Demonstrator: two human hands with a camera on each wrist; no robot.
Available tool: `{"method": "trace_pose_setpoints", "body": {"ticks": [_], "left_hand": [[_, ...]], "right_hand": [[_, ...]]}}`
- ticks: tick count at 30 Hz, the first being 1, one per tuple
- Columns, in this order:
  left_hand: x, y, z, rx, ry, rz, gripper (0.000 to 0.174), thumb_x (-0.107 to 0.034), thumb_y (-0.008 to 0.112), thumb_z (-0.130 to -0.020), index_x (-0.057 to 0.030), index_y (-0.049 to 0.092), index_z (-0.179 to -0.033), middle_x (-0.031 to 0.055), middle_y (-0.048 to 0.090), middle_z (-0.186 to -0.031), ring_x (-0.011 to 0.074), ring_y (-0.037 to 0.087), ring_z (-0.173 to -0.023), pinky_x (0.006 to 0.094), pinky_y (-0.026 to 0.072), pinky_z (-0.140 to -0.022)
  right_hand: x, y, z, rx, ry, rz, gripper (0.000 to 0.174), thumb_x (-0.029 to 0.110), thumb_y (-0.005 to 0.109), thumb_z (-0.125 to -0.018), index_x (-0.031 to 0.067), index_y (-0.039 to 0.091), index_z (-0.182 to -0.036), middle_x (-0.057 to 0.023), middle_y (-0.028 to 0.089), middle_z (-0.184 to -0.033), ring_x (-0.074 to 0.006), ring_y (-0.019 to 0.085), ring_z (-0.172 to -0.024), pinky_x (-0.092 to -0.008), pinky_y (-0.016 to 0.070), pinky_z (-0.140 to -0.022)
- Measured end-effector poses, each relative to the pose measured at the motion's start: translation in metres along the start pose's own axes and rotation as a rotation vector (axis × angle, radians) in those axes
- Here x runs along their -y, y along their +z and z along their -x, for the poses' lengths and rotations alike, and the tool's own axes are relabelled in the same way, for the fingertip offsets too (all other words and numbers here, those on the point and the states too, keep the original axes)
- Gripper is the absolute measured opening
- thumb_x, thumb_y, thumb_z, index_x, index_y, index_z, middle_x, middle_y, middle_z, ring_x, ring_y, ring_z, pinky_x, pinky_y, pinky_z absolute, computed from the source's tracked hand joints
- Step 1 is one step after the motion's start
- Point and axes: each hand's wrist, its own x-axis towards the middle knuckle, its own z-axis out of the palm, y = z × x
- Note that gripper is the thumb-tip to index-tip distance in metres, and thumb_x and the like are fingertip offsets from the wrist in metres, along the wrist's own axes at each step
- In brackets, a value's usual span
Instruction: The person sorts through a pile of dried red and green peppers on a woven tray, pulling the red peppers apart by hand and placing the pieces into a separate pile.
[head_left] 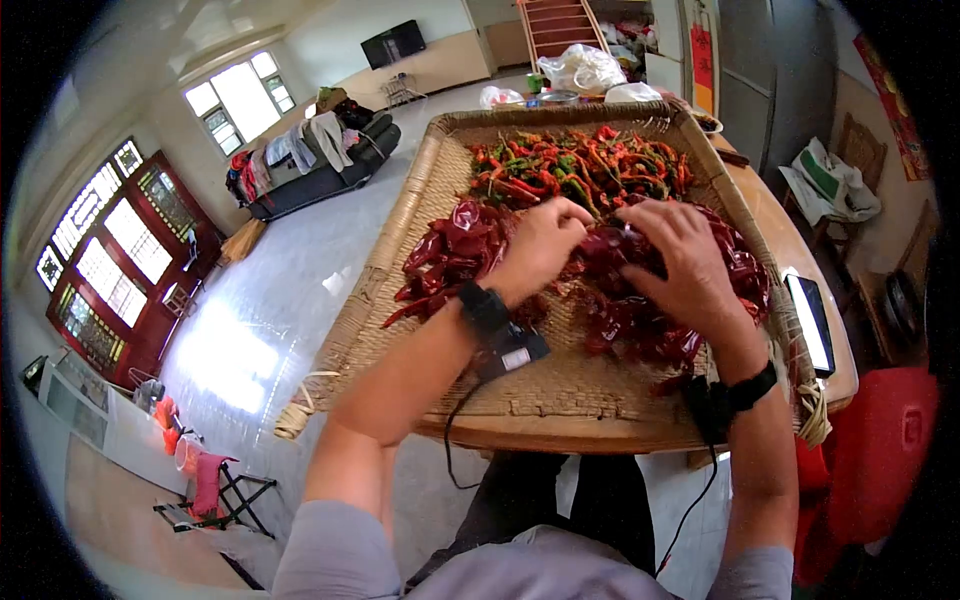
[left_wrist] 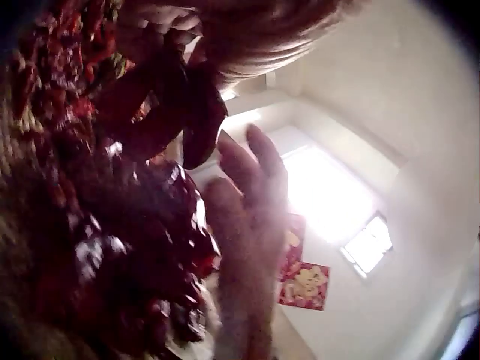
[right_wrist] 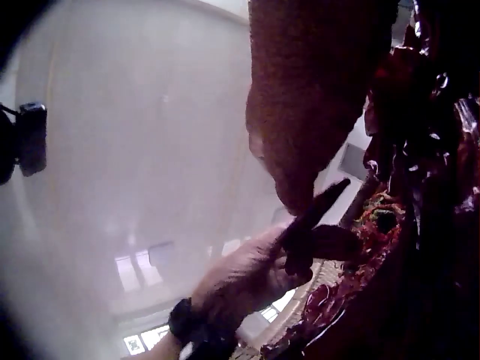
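Left hand (head_left: 541, 245) pinches a dark chilli (right_wrist: 321, 205) above red chillies (head_left: 462, 247), beside the loosely spread right hand (head_left: 690, 262).

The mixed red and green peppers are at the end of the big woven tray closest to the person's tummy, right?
Not quite: the mixed red and green peppers are at the end of the big woven tray farthest from the person's tummy. The head view shows it.

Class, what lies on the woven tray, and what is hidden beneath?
Red and green chillies lie at the far end, dark red pods nearer. The woven tray beneath them, and whatever the left hand and right hand cover, cannot be seen.
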Motion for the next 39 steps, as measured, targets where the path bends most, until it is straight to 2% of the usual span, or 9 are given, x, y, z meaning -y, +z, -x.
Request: {"method": "trace_pose_setpoints", "body": {"ticks": [8, 13, 16, 22, 23, 27, 30, 36, 39], "left_hand": [[0.011, 0.036, 0.021, 0.210, -0.440, 0.930, 0.027, -0.021, 0.039, -0.106, -0.0055, 0.058, -0.117, 0.0016, 0.063, -0.109, 0.0140, 0.061, -0.097, 0.0271, 0.0527, -0.082], [0.016, 0.036, 0.029, 0.282, -0.471, 1.095, 0.050, -0.054, 0.035, -0.103, -0.0125, 0.055, -0.123, 0.0033, 0.061, -0.114, 0.0214, 0.060, -0.103, 0.0469, 0.0521, -0.087], [0.017, 0.036, 0.030, 0.350, -0.502, 1.118, 0.052, -0.057, 0.034, -0.102, -0.0143, 0.056, -0.122, 0.0028, 0.059, -0.115, 0.0204, 0.056, -0.107, 0.0462, 0.0517, -0.089], [0.018, 0.042, 0.033, 0.293, -0.378, 1.093, 0.025, -0.018, 0.057, -0.098, -0.0068, 0.054, -0.120, 0.0065, 0.056, -0.118, 0.0181, 0.055, -0.109, 0.0406, 0.0514, -0.093], [0.024, 0.044, 0.032, 0.327, -0.333, 1.070, 0.025, -0.010, 0.058, -0.096, -0.0060, 0.054, -0.120, 0.0068, 0.056, -0.118, 0.0173, 0.055, -0.109, 0.0387, 0.0514, -0.094], [0.012, 0.041, 0.036, 0.260, -0.349, 1.015, 0.028, 0.001, 0.053, -0.093, -0.0050, 0.052, -0.121, 0.0058, 0.056, -0.117, 0.0157, 0.054, -0.109, 0.0351, 0.0513, -0.094], [0.012, 0.039, 0.037, 0.193, -0.300, 0.989, 0.029, 0.001, 0.052, -0.093, -0.0048, 0.051, -0.121, 0.0055, 0.055, -0.118, 0.0157, 0.054, -0.108, 0.0350, 0.0514, -0.092], [-0.006, 0.034, 0.043, 0.095, -0.191, 0.985, 0.031, 0.003, 0.051, -0.091, -0.0033, 0.050, -0.121, 0.0053, 0.052, -0.119, 0.0152, 0.054, -0.107, 0.0315, 0.0510, -0.090], [0.004, 0.036, 0.038, 0.150, -0.094, 0.969, 0.030, 0.004, 0.050, -0.091, -0.0020, 0.049, -0.120, 0.0055, 0.052, -0.118, 0.0150, 0.055, -0.108, 0.0303, 0.0515, -0.091]], "right_hand": [[0.008, 0.019, 0.005, 0.227, 0.005, -0.171, 0.047, 0.012, 0.066, -0.084, 0.0171, 0.055, -0.130, -0.0114, 0.062, -0.105, -0.0340, 0.061, -0.099, -0.0430, 0.0500, -0.084], [0.015, 0.020, 0.004, 0.201, 0.129, -0.173, 0.042, 0.012, 0.065, -0.086, 0.0180, 0.057, -0.127, -0.0118, 0.061, -0.103, -0.0354, 0.063, -0.092, -0.0430, 0.0533, -0.076], [0.013, 0.021, 0.003, 0.131, 0.212, -0.138, 0.039, 0.011, 0.063, -0.089, 0.0181, 0.057, -0.127, -0.0114, 0.061, -0.105, -0.0355, 0.063, -0.093, -0.0426, 0.0534, -0.076], [-0.009, 0.023, 0.000, -0.402, 0.159, 0.195, 0.043, 0.007, 0.057, -0.094, 0.0195, 0.053, -0.136, -0.0110, 0.061, -0.114, -0.0322, 0.061, -0.103, -0.0424, 0.0493, -0.083], [-0.010, 0.019, 0.005, -0.351, 0.274, 0.358, 0.043, 0.015, 0.058, -0.096, 0.0200, 0.053, -0.138, -0.0105, 0.058, -0.123, -0.0311, 0.055, -0.115, -0.0454, 0.0421, -0.096], [-0.028, 0.023, 0.013, -0.253, 0.414, 0.551, 0.043, 0.034, 0.064, -0.093, 0.0174, 0.057, -0.132, -0.0102, 0.052, -0.131, -0.0309, 0.046, -0.124, -0.0501, 0.0310, -0.107], [-0.030, 0.026, 0.015, -0.132, 0.439, 0.519, 0.042, 0.032, 0.066, -0.092, 0.0151, 0.058, -0.130, -0.0110, 0.054, -0.129, -0.0316, 0.049, -0.122, -0.0484, 0.0345, -0.105], [0.005, 0.007, 0.001, -0.014, 0.069, -0.200, 0.048, 0.027, 0.069, -0.088, 0.0097, 0.056, -0.130, -0.0156, 0.057, -0.124, -0.0354, 0.052, -0.116, -0.0449, 0.0404, -0.100], [0.015, 0.012, 0.000, 0.100, 0.018, -0.173, 0.055, 0.023, 0.073, -0.083, 0.0076, 0.053, -0.132, -0.0146, 0.059, -0.117, -0.0350, 0.052, -0.111, -0.0444, 0.0409, -0.099]]}}
